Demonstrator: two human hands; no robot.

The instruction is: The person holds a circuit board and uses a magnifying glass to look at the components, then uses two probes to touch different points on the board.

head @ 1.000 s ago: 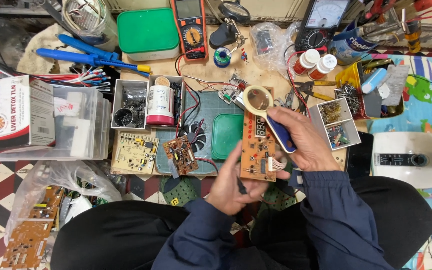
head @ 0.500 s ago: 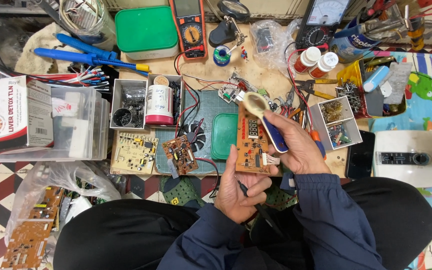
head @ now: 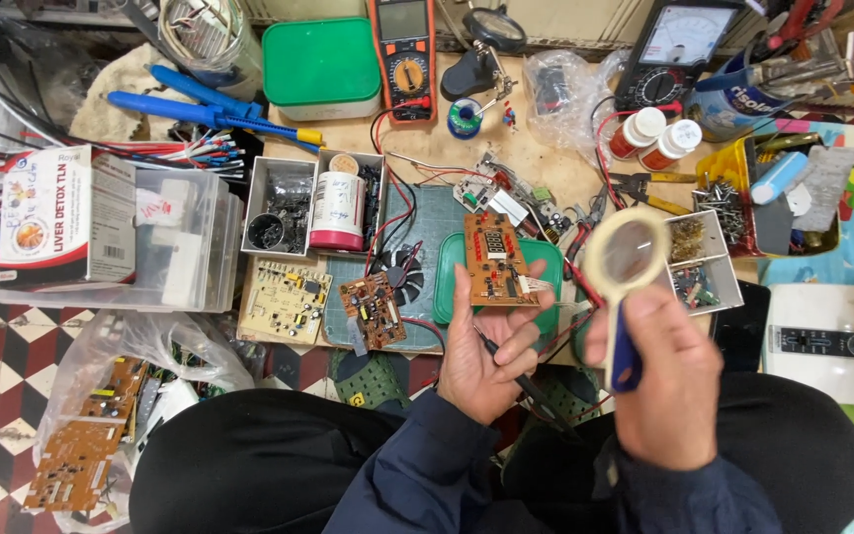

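Two things are in my hands at this point: my left hand (head: pixel 486 351) grips the lower end of an orange circuit board (head: pixel 494 259), holding it upright above the green mat (head: pixel 447 287), and a thin dark probe or pen (head: pixel 521 381) lies under the same fingers. My right hand (head: pixel 659 381) is closed around the blue handle of a magnifying glass (head: pixel 628 255), whose cream-rimmed lens sits to the right of the board and well apart from it, not over it.

As I judge it, the inspection is under way but not finished. The board is picked up and faces me, with its display part showing, yet the lens is off to the side, so a close look at the parts is yet to come. I see no soldering tool in either hand. Two other boards, a yellow one (head: pixel 284 302) and a small brown one (head: pixel 373 309), lie flat on the counter (head: pixel 417 148) to the left, untouched, and an orange multimeter (head: pixel 402 49) rests at the far edge, its leads trailing toward the mat.
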